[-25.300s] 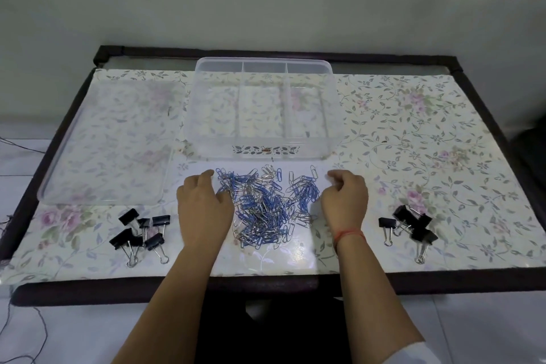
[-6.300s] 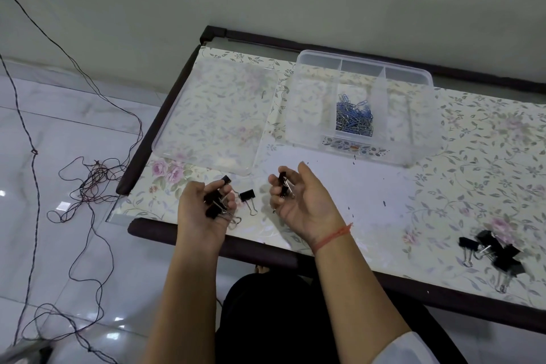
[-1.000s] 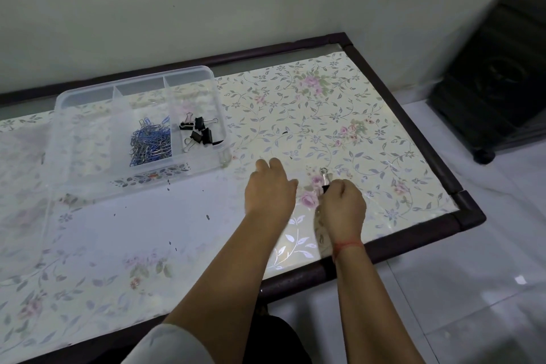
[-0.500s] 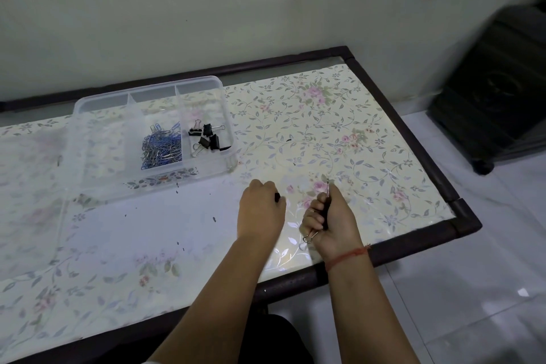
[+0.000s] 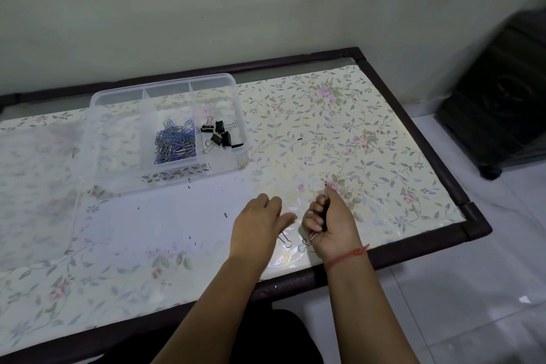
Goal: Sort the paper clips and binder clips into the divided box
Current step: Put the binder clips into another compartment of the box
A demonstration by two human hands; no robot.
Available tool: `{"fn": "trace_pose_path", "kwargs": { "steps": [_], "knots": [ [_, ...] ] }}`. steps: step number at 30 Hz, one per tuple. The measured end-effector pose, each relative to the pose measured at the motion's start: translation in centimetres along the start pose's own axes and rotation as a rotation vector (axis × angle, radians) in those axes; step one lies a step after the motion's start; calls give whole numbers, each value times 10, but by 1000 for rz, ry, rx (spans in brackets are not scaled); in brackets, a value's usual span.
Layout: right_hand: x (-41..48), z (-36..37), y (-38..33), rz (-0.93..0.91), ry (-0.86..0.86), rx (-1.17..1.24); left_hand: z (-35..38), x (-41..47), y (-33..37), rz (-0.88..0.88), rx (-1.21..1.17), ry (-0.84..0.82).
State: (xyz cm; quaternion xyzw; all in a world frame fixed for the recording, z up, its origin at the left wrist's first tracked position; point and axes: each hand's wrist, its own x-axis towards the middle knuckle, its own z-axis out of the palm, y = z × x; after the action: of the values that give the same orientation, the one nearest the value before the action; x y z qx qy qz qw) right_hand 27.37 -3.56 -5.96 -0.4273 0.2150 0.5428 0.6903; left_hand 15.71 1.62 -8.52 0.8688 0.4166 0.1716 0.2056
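Observation:
The clear divided box (image 5: 165, 89) stands at the back left of the table. Its middle compartment holds a heap of blue and silver paper clips (image 5: 175, 141); its right compartment holds several black binder clips (image 5: 219, 136); its left compartment looks bare. My right hand (image 5: 332, 223) is closed around binder clips near the front edge, wire handles sticking out above and below the fist. My left hand (image 5: 260, 226) sits palm down beside it, with a binder clip's wire handle (image 5: 286, 240) poking out from under the fingers.
The box's clear lid (image 5: 38, 186) lies flat to the left of the box. The floral table (image 5: 339, 127) has a dark raised frame (image 5: 437, 156). A dark speaker-like object (image 5: 502, 91) stands on the floor at the right.
Both hands have drawn back toward the front edge. The right hand has turned, so the clips in it show. The left hand has spread a little, and a wire handle now sticks out beneath it.

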Motion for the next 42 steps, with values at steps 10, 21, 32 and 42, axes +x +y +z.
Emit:
{"fn": "trace_pose_path", "kwargs": {
  "steps": [10,21,32,42],
  "knots": [
    [3,-2,1,4,26,1,-41,7,-16,-166,-397,-412],
    [2,-1,0,-99,98,-99,-51,6,-16,-342,-609,-387],
    [6,85,17,50,-208,229,-103,52,-5,-827,-2096,137],
    [34,215,27,-345,-99,-351,-124,142,-43,-832,-1767,310]
  ]
}}
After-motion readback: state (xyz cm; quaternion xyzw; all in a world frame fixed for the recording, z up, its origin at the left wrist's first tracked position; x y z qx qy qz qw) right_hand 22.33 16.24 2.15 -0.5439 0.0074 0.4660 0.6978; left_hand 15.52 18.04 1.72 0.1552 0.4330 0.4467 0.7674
